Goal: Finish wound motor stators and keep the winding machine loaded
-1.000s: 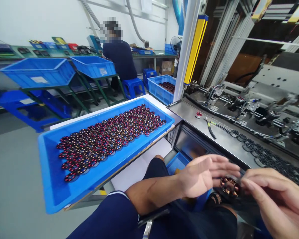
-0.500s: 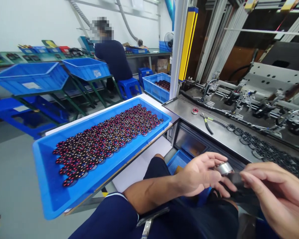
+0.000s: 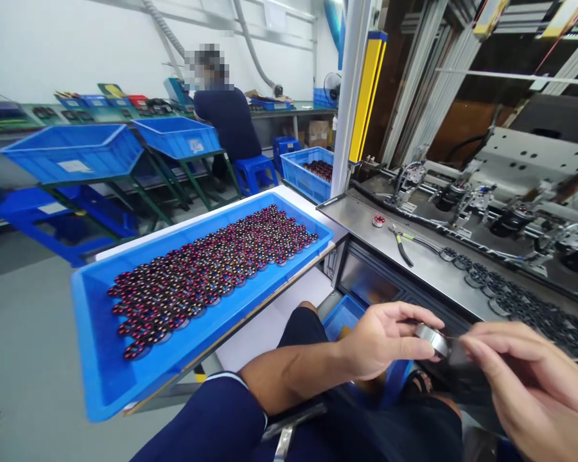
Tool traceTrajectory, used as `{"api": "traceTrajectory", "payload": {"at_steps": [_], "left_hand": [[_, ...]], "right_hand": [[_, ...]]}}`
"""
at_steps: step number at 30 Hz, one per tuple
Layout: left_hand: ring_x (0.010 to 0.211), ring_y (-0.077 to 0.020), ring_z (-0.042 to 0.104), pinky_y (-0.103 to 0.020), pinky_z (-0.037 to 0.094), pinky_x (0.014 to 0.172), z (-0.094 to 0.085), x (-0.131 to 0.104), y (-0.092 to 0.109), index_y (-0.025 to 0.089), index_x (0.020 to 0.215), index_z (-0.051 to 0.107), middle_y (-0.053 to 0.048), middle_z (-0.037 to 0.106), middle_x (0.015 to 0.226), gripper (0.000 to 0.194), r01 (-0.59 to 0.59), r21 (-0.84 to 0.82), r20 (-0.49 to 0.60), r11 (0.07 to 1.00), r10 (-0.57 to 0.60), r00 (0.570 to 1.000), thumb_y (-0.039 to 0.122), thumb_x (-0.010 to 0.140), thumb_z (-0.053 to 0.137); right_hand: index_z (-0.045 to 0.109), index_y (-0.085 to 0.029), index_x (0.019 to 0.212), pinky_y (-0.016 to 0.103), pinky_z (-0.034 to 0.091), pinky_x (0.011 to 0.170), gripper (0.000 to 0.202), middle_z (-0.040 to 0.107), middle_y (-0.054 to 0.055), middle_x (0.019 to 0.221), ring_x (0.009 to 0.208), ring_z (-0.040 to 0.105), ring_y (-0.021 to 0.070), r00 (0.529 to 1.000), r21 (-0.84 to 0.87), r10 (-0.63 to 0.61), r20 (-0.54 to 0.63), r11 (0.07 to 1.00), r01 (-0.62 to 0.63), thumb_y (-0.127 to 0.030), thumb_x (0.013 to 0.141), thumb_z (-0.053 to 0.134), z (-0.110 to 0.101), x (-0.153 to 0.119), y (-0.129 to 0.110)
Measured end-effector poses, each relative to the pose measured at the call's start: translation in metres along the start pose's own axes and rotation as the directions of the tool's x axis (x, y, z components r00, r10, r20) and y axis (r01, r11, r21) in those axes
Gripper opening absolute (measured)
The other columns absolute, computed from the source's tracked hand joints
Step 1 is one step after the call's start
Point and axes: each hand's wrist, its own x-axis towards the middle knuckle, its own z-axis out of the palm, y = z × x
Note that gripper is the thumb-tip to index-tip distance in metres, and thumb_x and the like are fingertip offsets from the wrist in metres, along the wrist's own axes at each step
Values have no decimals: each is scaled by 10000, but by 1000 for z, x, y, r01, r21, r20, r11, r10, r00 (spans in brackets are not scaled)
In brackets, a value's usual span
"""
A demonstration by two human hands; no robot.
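A silver metal ring part (image 3: pixel 432 340) is held between the thumb and fingers of my left hand (image 3: pixel 390 340), above my lap. Just right of it, my right hand (image 3: pixel 515 366) pinches a thin wire (image 3: pixel 453 338) that runs to the ring part. Beyond my hands, a red and silver round part (image 3: pixel 378 221) and pliers with black and green handles (image 3: pixel 403 247) lie on the metal bench (image 3: pixel 366 221). Many black round parts (image 3: pixel 520 295) are spread along the bench on the right.
A large blue tray (image 3: pixel 96 359) holds rows of red and black round parts on the left. Machine fixtures (image 3: pixel 505 205) stand behind the bench beside a yellow post (image 3: pixel 367 96). A person (image 3: pixel 226 119) sits farther back near blue bins (image 3: pixel 72 154).
My left fingers have closed around the ring part, which has tilted. The right hand stays close beside it, and the whole view has shifted slightly.
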Motion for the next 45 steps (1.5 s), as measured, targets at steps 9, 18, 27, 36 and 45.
{"api": "traceTrajectory", "payload": {"at_steps": [9, 18, 27, 36, 45], "left_hand": [[911, -121, 677, -305, 516, 921, -5, 11, 16, 158, 833, 721, -42, 683, 1084, 367, -209, 54, 3, 976, 209, 978, 162, 541, 945], [930, -125, 712, -271, 562, 882, -15, 12, 25, 173, 841, 753, -55, 666, 1165, 299, -244, 51, 120, 968, 237, 964, 111, 593, 909], [1179, -258, 671, -452, 496, 1096, -26, 16, 54, 185, 1016, 769, -113, 755, 1117, 270, -496, 458, 605, 737, 150, 782, 173, 750, 821], [1420, -323, 474, -480, 349, 1216, -32, 14, 50, 226, 1322, 630, -138, 584, 1454, 850, -592, 606, 563, 532, 238, 791, 369, 550, 957], [978, -196, 696, -348, 536, 911, -27, -7, 17, 146, 1207, 695, -137, 731, 1084, 744, 88, 308, 182, 947, -149, 972, 485, 585, 920]], "right_hand": [[648, -181, 627, 225, 469, 493, 340, 551, 13, 575, 538, 537, 126, 765, 608, 620, 177, 543, -580, -438, 810, 774, 48, -19, -15], [645, -167, 634, 207, 483, 515, 356, 533, 24, 594, 553, 511, 112, 691, 719, 588, 421, 249, -649, -446, 833, 743, 69, -33, -15], [799, -290, 969, 436, 634, 794, 320, 775, 84, 972, 870, 736, 259, 677, 783, 599, 429, 126, -609, -567, 853, 689, 64, -57, 25], [765, -296, 1097, 341, 617, 747, 324, 740, 95, 1134, 938, 726, 232, 773, 790, 449, 449, 204, -578, -520, 869, 712, 63, -54, 14], [711, -227, 1117, 352, 503, 936, 380, 541, 95, 1272, 1118, 588, 193, 985, 119, -94, -142, 987, 111, -11, 805, 727, 50, -56, 17]]}}
